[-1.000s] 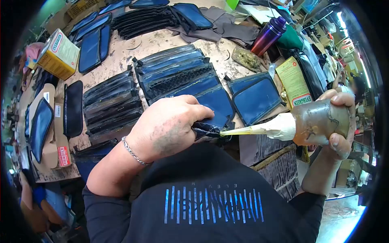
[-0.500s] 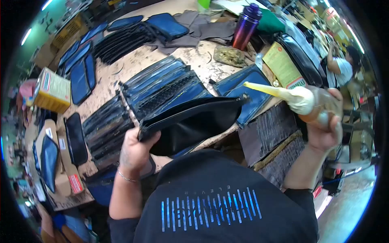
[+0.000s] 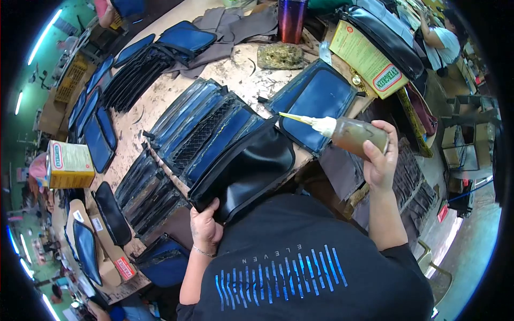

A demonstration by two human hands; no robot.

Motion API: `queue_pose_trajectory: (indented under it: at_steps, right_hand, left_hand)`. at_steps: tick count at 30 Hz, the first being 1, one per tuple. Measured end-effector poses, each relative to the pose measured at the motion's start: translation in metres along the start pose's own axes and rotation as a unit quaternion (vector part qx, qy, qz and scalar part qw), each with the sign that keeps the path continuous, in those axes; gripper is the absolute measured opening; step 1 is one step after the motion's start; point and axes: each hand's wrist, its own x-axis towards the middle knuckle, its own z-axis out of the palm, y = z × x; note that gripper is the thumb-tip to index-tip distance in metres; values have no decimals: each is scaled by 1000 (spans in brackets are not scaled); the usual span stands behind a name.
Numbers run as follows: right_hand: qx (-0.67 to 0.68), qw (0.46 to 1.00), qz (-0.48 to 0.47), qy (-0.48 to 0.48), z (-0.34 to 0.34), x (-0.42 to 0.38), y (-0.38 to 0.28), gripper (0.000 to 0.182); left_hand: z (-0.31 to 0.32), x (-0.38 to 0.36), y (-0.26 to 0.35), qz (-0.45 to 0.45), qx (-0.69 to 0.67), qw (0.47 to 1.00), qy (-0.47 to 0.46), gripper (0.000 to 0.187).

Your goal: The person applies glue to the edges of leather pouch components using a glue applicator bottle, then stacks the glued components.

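Note:
My left hand [image 3: 206, 229] grips the near left corner of a black leather-like pouch [image 3: 257, 160], its fingers closed on the edge. The pouch leans over the table's front edge, against stacked blue and black panels [image 3: 209, 128]. In my right hand [image 3: 383, 160] is a squeeze bottle [image 3: 360, 136] of brownish liquid, held nearly level with its yellow nozzle pointing left. The nozzle's tip overlaps the pouch's far right corner in this view. Behind the bottle lies a blue panel with black edging [image 3: 321, 107].
A yellow Evergreen can [image 3: 69, 165] stands at the left, another [image 3: 369, 59] at the right. Along the back are a purple-red tumbler [image 3: 292, 21], a crusty block [image 3: 279, 56] and a row of black pieces [image 3: 140, 77]. A person [image 3: 441, 40] is at the far right.
The bottle has come left and levelled out, its nozzle now at the pouch's corner. My left hand and the pouch have moved lower in view, and the head view has shifted.

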Motion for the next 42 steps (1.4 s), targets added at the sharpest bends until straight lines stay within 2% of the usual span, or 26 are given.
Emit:
queue_pose_trajectory:
  at_steps: [2, 25, 34, 37, 42]
  right_hand:
    - [-27, 1000, 11, -1, -1, -1, 8, 39]
    - [-66, 997, 40, 0, 2, 2, 39, 35]
    - [1, 997, 80, 1, 12, -9, 36, 35]
    - [70, 992, 107, 1, 17, -12, 31, 34]
    - [131, 985, 104, 42, 22, 0, 9, 33]
  left_hand:
    - [-2, 1, -4, 26, 19, 999, 14, 27]
    - [-1, 3, -2, 9, 16, 1000, 17, 30]
    - [-3, 5, -1, -16, -1, 1000, 16, 32]
    - [2, 5, 0, -27, -27, 999, 3, 33]
    - [20, 6, 15, -57, -77, 995, -27, 32]
